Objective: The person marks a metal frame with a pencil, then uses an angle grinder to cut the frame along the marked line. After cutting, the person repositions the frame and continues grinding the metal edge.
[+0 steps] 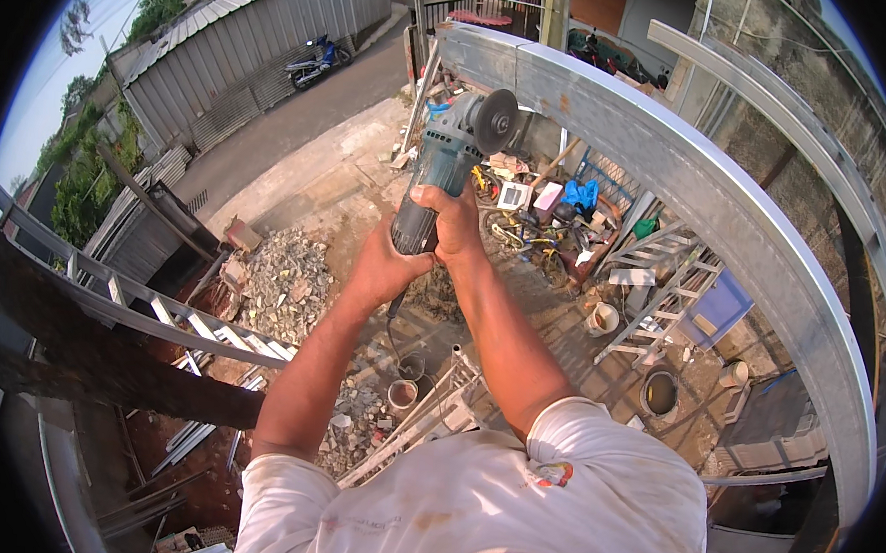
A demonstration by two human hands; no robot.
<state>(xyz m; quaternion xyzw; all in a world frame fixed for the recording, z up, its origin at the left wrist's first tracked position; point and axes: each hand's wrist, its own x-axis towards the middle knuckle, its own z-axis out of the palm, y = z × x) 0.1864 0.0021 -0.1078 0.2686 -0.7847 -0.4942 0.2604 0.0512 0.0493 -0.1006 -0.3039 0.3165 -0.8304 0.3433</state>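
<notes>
An angle grinder with a dark blue-green body is held out in front of me at arm's length, its head pointing up and away. My left hand is closed round the lower end of the body. Just above it, my right hand grips the same body, with its thumb laid across. A dark round disc sits on the grinder's head, beside the near end of a long grey metal beam. Whether disc and beam touch, I cannot tell. The power cord hangs below my hands.
I am high above a littered yard. A metal ladder-like frame and a dark post are at the left. Below lie a rubble heap, buckets, a wooden stepladder and mixed scrap. A motorcycle stands by the corrugated fence.
</notes>
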